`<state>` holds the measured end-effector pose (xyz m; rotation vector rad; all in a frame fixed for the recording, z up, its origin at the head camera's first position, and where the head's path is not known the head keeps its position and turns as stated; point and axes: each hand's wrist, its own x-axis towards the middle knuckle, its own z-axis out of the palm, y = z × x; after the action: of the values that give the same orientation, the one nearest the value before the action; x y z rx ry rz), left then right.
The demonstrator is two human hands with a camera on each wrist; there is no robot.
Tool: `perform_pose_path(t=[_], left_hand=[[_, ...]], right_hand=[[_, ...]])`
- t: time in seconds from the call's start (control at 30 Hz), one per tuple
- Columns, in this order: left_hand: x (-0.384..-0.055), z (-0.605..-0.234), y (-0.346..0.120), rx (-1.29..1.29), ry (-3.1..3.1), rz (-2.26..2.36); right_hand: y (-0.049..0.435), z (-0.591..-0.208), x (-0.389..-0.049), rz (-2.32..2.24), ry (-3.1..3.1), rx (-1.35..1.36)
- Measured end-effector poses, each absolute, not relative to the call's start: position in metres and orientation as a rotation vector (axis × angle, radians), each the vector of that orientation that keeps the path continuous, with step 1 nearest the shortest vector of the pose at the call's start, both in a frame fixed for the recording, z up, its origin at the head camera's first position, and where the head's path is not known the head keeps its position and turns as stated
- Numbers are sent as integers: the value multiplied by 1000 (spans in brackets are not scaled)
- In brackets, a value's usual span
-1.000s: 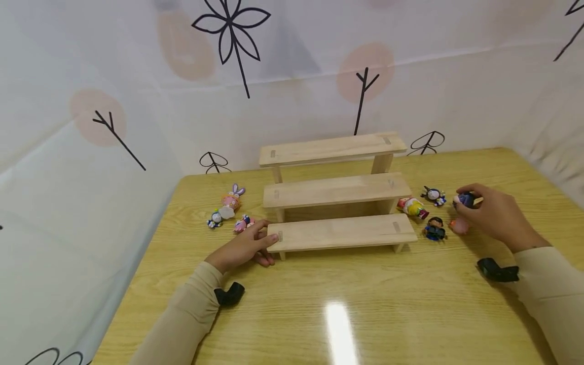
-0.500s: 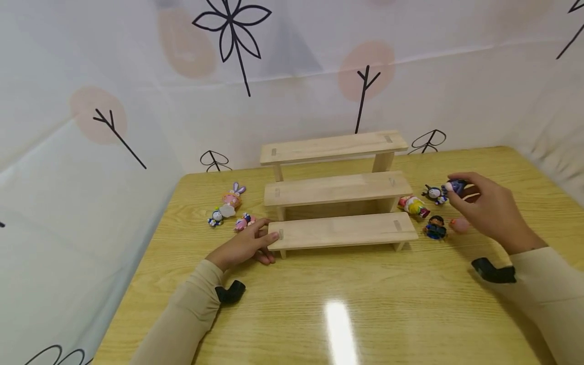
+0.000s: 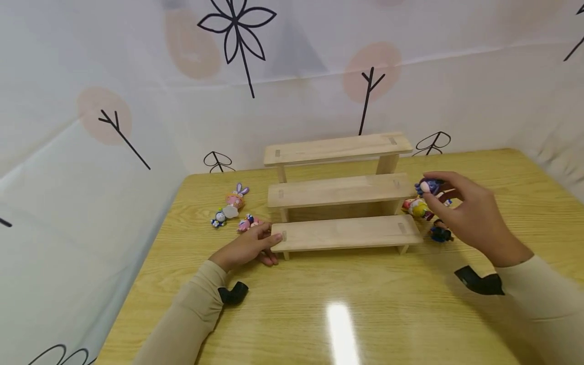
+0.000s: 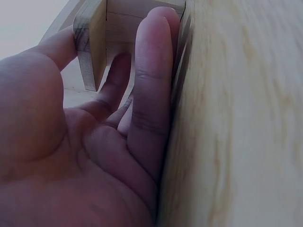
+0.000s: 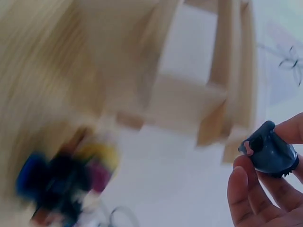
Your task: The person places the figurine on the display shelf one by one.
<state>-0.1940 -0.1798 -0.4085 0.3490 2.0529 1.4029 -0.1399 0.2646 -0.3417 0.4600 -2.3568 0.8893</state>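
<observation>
My right hand (image 3: pixel 472 218) pinches a small dark blue toy figurine (image 3: pixel 428 187) between thumb and fingers. It is held off the table, near the right end of the middle step of a wooden three-tier display shelf (image 3: pixel 342 190). In the right wrist view, the figurine (image 5: pixel 272 149) shows a glossy blue back with a small pink mark. At the shelf's lower left end, my left hand (image 3: pixel 248 246) grips the lowest board, thumb on top. The left wrist view has the thumb at the edge of the board end (image 4: pixel 92 45), other fingers extending beside it along the table.
Right of the shelf lie a yellow-and-red figurine (image 3: pixel 417 208) and a black-and-blue one (image 3: pixel 440 231). On the left lie a rabbit-eared pink figurine (image 3: pixel 235 199), a small blue-and-white one (image 3: pixel 219 218) and a pink one (image 3: pixel 247 223). A patterned white cloth (image 3: pixel 319 101) hangs behind the table.
My right hand has carried the blue figurine leftward from the far right of the toys to beside the shelf's middle step. The left hand stays at the lowest board.
</observation>
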Motion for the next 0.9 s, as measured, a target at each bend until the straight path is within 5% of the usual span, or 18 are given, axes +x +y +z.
perform_pose_path(t=[0.9], left_hand=[[-192,-407,-182,379,2047,1378]], right_hand=[[135,-325,-169,1064,-2371,728]])
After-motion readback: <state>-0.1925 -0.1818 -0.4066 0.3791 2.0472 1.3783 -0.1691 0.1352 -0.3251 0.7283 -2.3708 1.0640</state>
